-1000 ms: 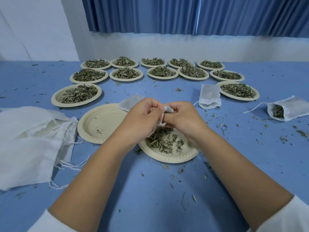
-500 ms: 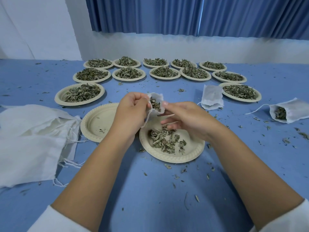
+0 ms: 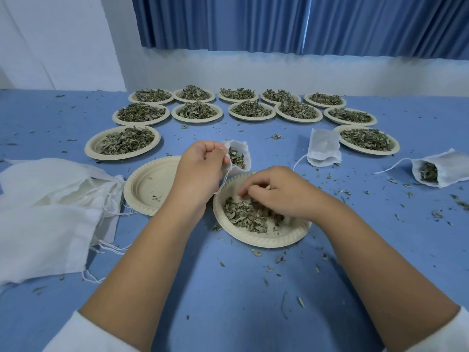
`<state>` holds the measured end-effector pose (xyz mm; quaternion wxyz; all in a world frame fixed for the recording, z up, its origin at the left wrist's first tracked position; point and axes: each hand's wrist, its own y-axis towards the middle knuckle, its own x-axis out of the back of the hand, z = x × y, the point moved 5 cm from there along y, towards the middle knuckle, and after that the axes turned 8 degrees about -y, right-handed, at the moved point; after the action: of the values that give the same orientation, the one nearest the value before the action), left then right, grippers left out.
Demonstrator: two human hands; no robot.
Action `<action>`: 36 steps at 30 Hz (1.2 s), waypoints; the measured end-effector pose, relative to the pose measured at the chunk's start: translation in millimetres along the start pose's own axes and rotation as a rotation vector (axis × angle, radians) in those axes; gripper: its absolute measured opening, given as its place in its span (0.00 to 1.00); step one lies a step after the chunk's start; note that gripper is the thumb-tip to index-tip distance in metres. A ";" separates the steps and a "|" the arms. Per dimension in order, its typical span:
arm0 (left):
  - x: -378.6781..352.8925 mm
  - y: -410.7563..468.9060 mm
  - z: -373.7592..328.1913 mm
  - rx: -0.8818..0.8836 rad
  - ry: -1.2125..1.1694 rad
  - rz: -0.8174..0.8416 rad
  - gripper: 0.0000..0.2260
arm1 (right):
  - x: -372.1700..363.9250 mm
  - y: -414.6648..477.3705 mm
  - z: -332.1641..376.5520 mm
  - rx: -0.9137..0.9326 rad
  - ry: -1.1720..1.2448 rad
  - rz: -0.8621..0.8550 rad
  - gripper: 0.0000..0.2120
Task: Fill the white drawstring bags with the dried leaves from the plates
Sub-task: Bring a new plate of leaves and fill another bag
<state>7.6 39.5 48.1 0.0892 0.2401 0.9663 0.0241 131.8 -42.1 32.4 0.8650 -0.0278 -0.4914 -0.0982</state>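
From my remote seat I see both forearms reaching out over the blue table point(image 3: 228, 301), which is strewn with leaf crumbs. Nearest to me is a paper plate point(image 3: 264, 241) with a thin heap of dried leaves point(image 3: 243, 214) on it. The right hand point(image 3: 276, 191) sits over that heap with its fingers curled down into the leaves; I cannot tell whether they have closed on any. Just beyond, the left hand point(image 3: 200, 168) pinches the rim of a small white drawstring bag point(image 3: 241, 154), lifted above the plate's far edge. Its mouth gapes toward me with leaves inside, and its string hangs down by the wrist.

Left of the near plate lies a nearly bare plate point(image 3: 147, 184), and left of that a heap of white cloth bags point(image 3: 50, 212). To the right, a flat bag point(image 3: 323, 148) lies on the table, and farther right a stuffed bag point(image 3: 446, 168) lies on its side with leaves showing at its mouth. Beyond them stand twelve heaped plates point(image 3: 89, 148) in rows, with a blue curtain point(image 3: 279, 21) behind.
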 end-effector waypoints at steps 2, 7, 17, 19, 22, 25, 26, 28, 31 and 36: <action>0.1 0.1 0.9 0.002 -0.001 -0.001 0.10 | 8.8 -0.2 -6.2 -0.048 -0.053 -0.060 0.12; 0.1 0.9 2.4 0.000 0.029 0.005 0.10 | 7.3 -2.8 -17.8 -0.158 -0.118 0.077 0.11; -1.3 0.5 2.4 0.001 0.028 0.019 0.09 | 12.2 -16.5 -12.5 -0.059 -0.059 0.357 0.23; -1.6 0.6 2.5 0.000 0.027 0.020 0.09 | 8.1 -18.2 -8.0 -0.034 -0.069 0.406 0.30; -1.4 0.7 2.5 -0.006 0.019 0.025 0.09 | 0.8 -14.2 -0.6 0.056 -0.153 0.370 0.34; -1.7 0.7 2.8 -0.005 0.013 0.030 0.09 | -4.1 -11.2 4.0 0.107 -0.151 0.337 0.32; -1.9 0.7 2.8 -0.006 0.012 0.031 0.10 | -5.3 -10.7 5.0 0.116 -0.138 0.328 0.31; -2.5 0.6 2.6 -0.008 0.013 0.034 0.10 | -7.8 -10.3 7.7 0.158 -0.118 0.303 0.30; -2.8 0.3 2.4 -0.007 0.014 0.032 0.09 | -11.2 -9.2 12.9 0.256 -0.096 0.253 0.28; -3.3 -0.9 1.8 -0.004 0.019 0.026 0.10 | -13.2 -5.6 15.5 0.304 -0.086 0.177 0.22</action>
<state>10.4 37.2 46.8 0.0801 0.2520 0.9640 0.0296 111.0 -43.4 28.8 0.8427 0.0561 -0.5327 0.0552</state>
